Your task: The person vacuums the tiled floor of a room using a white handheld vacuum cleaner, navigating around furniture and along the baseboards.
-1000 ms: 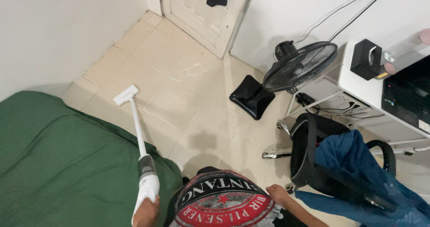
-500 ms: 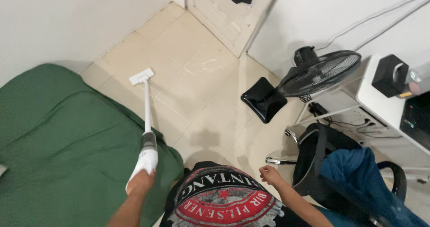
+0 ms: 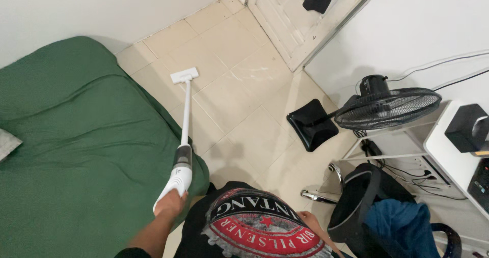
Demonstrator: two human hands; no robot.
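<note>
White stick vacuum (image 3: 184, 136) is gripped at its handle by the left hand (image 3: 170, 204), its head on the floor (image 3: 244, 130) tiles beside the green bed (image 3: 76, 151). Right hand (image 3: 308, 219) hangs low, grip unclear. Keeping the head flat along the bed's edge seems best.

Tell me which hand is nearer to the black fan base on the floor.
Right. The right hand rests at the shirt hem, below the fan base. The left hand grips the white vacuum beside the green bed, farther away.

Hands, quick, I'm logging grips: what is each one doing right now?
Left hand: closed around the white stick vacuum handle.
Right hand: holds nothing visible; open or closed cannot be told.
</note>
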